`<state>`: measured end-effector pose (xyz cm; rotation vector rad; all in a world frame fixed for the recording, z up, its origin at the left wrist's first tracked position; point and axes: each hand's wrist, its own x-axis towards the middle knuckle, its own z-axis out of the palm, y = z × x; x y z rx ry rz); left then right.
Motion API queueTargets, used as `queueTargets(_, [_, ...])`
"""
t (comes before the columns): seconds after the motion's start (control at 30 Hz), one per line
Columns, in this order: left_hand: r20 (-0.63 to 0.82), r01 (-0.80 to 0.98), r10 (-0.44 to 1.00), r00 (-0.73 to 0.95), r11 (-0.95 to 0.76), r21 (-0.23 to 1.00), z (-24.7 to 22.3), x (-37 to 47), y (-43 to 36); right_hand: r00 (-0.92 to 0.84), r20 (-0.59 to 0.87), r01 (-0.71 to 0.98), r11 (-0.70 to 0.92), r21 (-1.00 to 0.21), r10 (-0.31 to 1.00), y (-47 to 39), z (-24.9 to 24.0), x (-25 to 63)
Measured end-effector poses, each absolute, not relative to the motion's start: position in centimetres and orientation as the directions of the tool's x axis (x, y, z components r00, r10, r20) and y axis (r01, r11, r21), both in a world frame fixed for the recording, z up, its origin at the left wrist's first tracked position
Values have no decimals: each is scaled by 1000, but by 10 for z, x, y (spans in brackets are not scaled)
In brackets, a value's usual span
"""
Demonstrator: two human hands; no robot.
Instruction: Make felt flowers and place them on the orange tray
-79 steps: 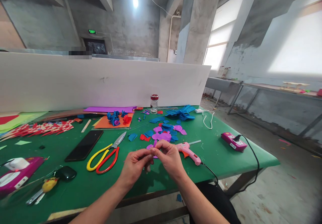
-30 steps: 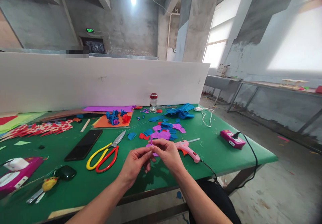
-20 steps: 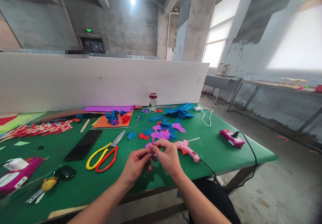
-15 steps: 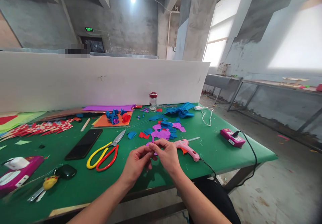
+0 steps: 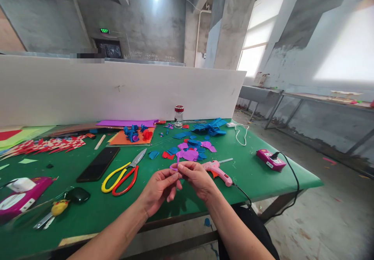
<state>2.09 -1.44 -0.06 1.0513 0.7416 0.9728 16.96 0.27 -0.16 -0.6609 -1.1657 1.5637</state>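
Note:
Both hands meet over the front of the green table. Between the fingertips is a thin purple paper strip [image 5: 174, 166], bent into a loop with one end standing up. My left hand [image 5: 162, 186] pinches its lower side with thumb and forefinger. From the right, my right hand [image 5: 195, 177] pinches the same strip, its fingertips touching those of the left. Just beyond lie cut paper petals [image 5: 189, 155] in purple, blue and red. A pink glue gun [image 5: 219, 171] rests right beside my right hand. Scissors [image 5: 124, 177] with one yellow and one red handle lie slightly spread to the left.
Finished-looking blue and red paper flowers [image 5: 133, 132] sit on an orange sheet [image 5: 119, 138]. A black phone [image 5: 98, 164], keys [image 5: 48, 217] and a purple power strip [image 5: 29, 197] are at left. A red-lidded jar [image 5: 179, 116] stands near the white board [image 5: 146, 88]. Another power strip [image 5: 270, 159] is at right.
The hands have shifted slightly, and more of the purple strip's loop shows above the fingertips. The left fingers have spread a little. The view has tilted slightly; the table items lie as before.

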Motion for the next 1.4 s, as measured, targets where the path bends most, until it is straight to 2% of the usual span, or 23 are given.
queueTargets(0.33, [-28,-234,940,339,113,966,-2,23,-17,-263,161,-392,47,-919,951,1,-1,168])
queueTargets(0.73, [-27,-305,927,375,151,940,-2,22,-18,-395,78,-547,-166,-821,915,7,-5,169])
queueTargets(1.03, [-65,-232,930,361,157,960,-1,24,-18,-322,107,-503,-74,-861,941,5,-5,167])
queueTargets(1.2, [-51,-239,951,305,128,963,-2,27,-18,-162,134,-477,42,-878,978,5,-10,155])
queueTargets(1.4, [-39,-236,966,256,101,966,-1,23,-14,-201,86,-446,-13,-895,976,4,1,159])
